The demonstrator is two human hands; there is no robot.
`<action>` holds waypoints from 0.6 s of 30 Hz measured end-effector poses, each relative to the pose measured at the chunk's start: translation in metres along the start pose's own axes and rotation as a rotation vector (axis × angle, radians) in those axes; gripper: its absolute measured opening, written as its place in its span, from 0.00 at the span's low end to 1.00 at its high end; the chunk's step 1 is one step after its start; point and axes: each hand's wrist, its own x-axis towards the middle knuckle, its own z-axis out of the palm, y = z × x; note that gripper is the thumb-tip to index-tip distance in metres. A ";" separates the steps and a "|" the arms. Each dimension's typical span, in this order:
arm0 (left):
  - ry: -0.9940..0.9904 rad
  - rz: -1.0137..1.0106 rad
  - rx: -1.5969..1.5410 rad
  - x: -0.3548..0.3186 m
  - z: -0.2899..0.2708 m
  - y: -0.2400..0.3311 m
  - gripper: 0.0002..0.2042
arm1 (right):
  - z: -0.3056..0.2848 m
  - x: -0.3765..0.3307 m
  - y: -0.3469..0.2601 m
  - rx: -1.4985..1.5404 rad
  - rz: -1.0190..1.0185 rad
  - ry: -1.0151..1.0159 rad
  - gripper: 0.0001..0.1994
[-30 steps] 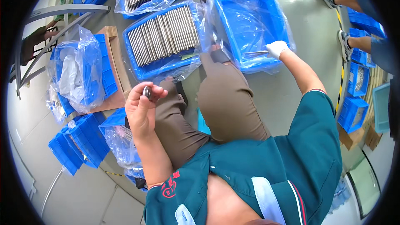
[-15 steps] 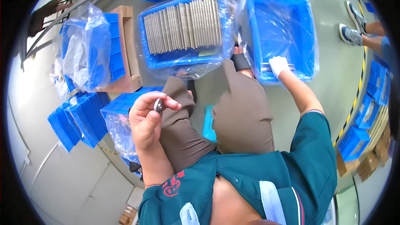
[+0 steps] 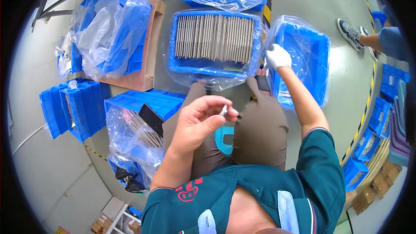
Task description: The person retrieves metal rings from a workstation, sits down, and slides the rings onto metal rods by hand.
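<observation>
Left hand: bare, this left hand (image 3: 195, 123) pinches a small metal piece (image 3: 224, 110) between thumb and fingertips, above the person's lap.
Right hand: well apart from the left, the white-gloved right hand (image 3: 278, 57) is at the left rim of the right-hand blue crate (image 3: 318, 60); I cannot tell whether it grips anything.
Right-hand crate: lined with clear plastic, with a few rods (image 3: 284, 94) in its near left corner.
Middle crate: just left of that, a blue crate (image 3: 203, 69) holds a tight row of metal rods (image 3: 214, 37).
Far side: another rod-filled crate (image 3: 258, 6).
Left side: a plastic-draped crate (image 3: 136, 54) beside a wooden board (image 3: 151, 45).
Right edge: a bystander's sneakers (image 3: 350, 34).
</observation>
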 end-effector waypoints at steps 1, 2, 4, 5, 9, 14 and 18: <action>0.006 -0.022 -0.014 0.000 0.001 -0.001 0.17 | 0.004 0.007 -0.024 0.015 0.071 -0.060 0.21; 0.006 -0.047 -0.028 0.001 0.003 -0.002 0.19 | 0.011 0.018 -0.039 -0.037 0.092 -0.126 0.23; 0.019 -0.062 -0.047 -0.004 0.000 0.000 0.19 | 0.024 0.026 -0.079 -0.086 0.109 -0.305 0.22; 0.025 -0.052 -0.078 -0.005 -0.002 -0.001 0.18 | 0.033 0.028 -0.091 -0.122 0.125 -0.304 0.22; 0.019 -0.055 -0.176 -0.012 -0.006 0.001 0.18 | 0.057 0.038 -0.118 -0.241 0.170 -0.291 0.19; -0.018 -0.108 -0.271 -0.021 -0.014 0.008 0.18 | 0.083 0.050 -0.126 -0.369 0.222 -0.234 0.16; -0.023 -0.138 -0.333 -0.026 -0.026 0.014 0.18 | 0.095 0.040 -0.138 -0.280 0.325 -0.083 0.14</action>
